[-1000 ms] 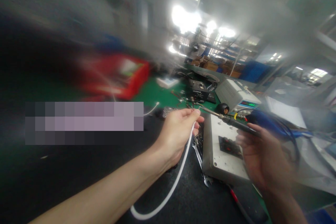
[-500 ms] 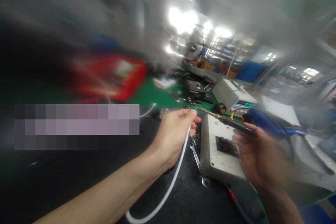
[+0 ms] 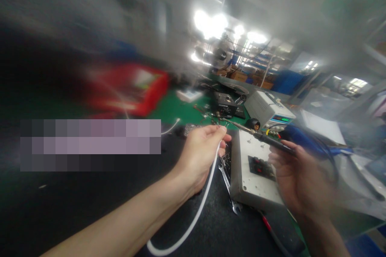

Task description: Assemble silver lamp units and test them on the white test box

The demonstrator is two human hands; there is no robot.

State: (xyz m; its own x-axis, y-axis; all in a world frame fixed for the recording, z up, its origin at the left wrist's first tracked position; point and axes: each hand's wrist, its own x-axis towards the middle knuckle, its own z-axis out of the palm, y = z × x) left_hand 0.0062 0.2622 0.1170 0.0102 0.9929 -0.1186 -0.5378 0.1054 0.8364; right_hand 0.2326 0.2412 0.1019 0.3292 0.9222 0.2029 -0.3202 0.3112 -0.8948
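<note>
My left hand (image 3: 201, 156) pinches the end of a white cable (image 3: 196, 217), which loops down past my wrist toward the lower edge. Thin bare wire ends stick out above the fingertips. My right hand (image 3: 298, 176) grips a soldering iron (image 3: 265, 138) with a black and blue handle. Its metal tip points left and reaches the wire ends at my left fingertips. Both hands hover over a grey metal box (image 3: 256, 168) with a black socket panel on top.
A wrench (image 3: 229, 186) lies on the black mat beside the box. Behind stand a black soldering station (image 3: 226, 108) and a grey power supply (image 3: 268, 110) with a lit display. A blurred red bin (image 3: 129, 88) sits at left on the green bench.
The hands stay almost in the same place. The soldering iron tip has edged slightly closer to the wire ends held by the left hand.
</note>
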